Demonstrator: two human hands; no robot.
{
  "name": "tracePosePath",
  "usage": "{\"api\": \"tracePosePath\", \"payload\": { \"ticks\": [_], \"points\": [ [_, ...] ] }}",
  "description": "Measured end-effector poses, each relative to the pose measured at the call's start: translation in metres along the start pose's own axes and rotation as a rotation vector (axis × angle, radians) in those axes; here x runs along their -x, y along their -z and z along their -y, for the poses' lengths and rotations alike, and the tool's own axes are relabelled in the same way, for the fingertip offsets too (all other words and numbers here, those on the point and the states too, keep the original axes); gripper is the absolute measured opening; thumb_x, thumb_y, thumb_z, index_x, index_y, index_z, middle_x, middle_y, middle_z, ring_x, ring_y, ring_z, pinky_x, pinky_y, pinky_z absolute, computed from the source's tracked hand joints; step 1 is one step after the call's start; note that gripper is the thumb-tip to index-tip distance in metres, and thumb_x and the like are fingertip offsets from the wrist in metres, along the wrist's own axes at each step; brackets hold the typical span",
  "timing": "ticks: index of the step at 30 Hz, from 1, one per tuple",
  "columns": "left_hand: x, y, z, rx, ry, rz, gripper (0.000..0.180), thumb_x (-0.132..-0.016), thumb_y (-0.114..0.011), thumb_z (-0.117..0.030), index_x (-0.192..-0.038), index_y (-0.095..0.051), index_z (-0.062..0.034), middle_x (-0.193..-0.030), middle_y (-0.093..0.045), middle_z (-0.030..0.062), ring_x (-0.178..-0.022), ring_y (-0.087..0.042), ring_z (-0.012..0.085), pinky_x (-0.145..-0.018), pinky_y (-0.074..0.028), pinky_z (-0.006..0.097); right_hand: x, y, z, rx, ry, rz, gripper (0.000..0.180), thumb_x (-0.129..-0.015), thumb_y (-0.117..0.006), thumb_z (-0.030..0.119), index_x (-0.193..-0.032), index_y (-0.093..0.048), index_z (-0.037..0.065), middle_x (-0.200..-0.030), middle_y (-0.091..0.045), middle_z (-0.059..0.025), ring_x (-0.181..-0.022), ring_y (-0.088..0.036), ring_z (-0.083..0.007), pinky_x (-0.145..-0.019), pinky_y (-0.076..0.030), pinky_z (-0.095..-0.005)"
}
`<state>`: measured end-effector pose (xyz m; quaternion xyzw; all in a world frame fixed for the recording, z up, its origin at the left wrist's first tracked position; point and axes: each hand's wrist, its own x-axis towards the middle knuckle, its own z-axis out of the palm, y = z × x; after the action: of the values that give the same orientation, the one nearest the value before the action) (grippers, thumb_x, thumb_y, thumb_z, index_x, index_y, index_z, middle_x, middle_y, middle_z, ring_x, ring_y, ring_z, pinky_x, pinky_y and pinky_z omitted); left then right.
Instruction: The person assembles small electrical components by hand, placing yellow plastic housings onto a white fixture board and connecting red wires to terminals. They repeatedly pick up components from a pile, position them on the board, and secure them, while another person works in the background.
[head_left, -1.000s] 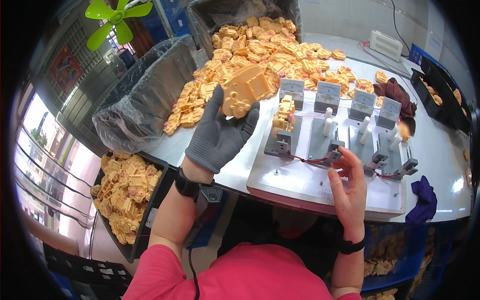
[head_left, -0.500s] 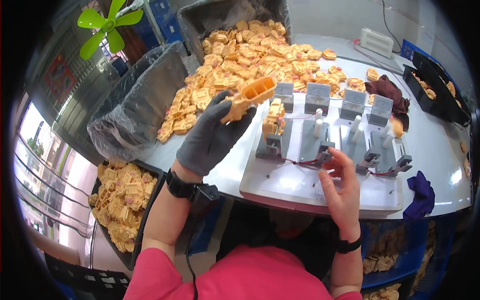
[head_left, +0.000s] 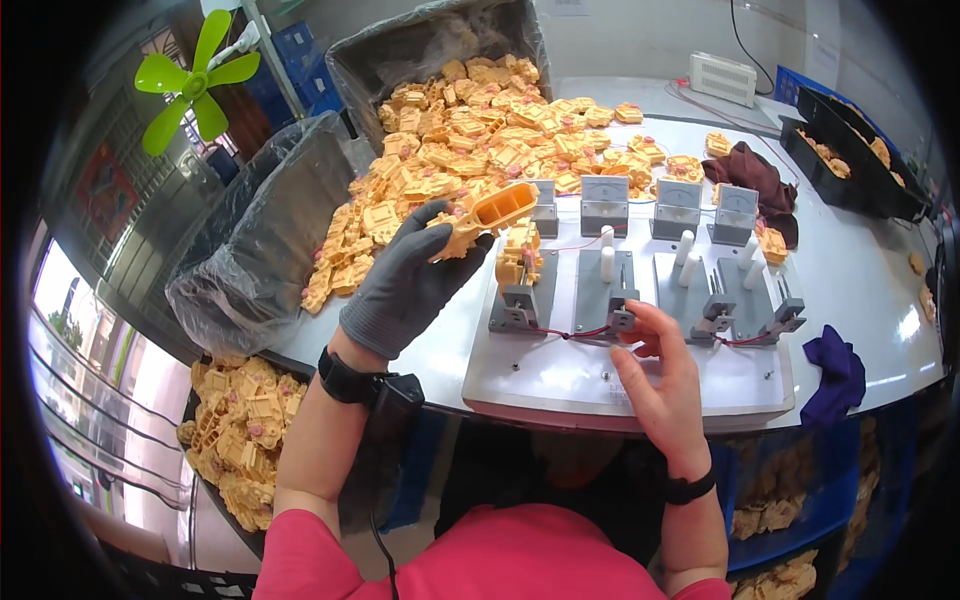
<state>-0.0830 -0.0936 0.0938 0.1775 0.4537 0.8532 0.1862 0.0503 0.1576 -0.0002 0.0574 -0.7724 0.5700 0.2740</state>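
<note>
My left hand [head_left: 400, 285], in a grey glove, is closed on a tan moulded plastic part [head_left: 500, 208] whose open compartments face up. My bare right hand [head_left: 660, 375] is at the second test fixture [head_left: 595, 285], fingertips at its small grey clamp block [head_left: 622, 318] and thumb held apart; nothing shows between its fingers. Another tan part stands upright in the leftmost fixture [head_left: 518, 250], just right of my left hand. White pegs [head_left: 607, 260] rise from the second fixture, and the two fixtures to the right carry no part. Grey dial meters [head_left: 605, 205] stand behind the fixtures.
A large heap of tan parts [head_left: 480, 135] spills from a lined bin behind my left hand. Another lined bin [head_left: 260, 220] and a filled crate [head_left: 245, 430] are at left. To the right lie a purple cloth [head_left: 833, 375], a brown cloth [head_left: 750, 180] and black trays [head_left: 850, 165].
The view has shifted, so the table's things sit further left. A tan part by the rightmost pegs was blurred and now shows sharp. Both hands stay nearly in place at the fixtures.
</note>
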Motion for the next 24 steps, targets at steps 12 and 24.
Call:
{"api": "tracePosePath", "payload": {
  "ticks": [12, 24],
  "points": [
    [-0.023, -0.021, -0.014, -0.44, 0.045, 0.017, 0.048, -0.092, -0.072, -0.015, -0.132, -0.05, -0.001, -0.117, -0.063, 0.0125, -0.113, -0.063, 0.0217, -0.106, -0.049, 0.035, -0.002, 0.004, -0.002, -0.11, 0.04, 0.034, 0.029, -0.086, -0.076, 0.011, -0.113, -0.065, 0.004, -0.096, -0.065, -0.0066, -0.083, -0.062, -0.0159, -0.078, -0.05, -0.0302],
    [-0.085, -0.075, 0.026, -1.732, -0.4, 0.56, 0.042, -0.079, -0.076, -0.01, -0.117, -0.059, -0.0098, -0.123, -0.055, 0.0149, -0.113, -0.059, 0.0332, -0.097, -0.051, 0.039, -0.001, 0.006, -0.003, -0.131, 0.061, 0.042, 0.033, -0.085, -0.077, 0.013, -0.115, -0.064, 0.006, -0.092, -0.061, -0.0062, -0.083, -0.058, -0.0175, -0.076, -0.049, -0.0303]
  ]
}}
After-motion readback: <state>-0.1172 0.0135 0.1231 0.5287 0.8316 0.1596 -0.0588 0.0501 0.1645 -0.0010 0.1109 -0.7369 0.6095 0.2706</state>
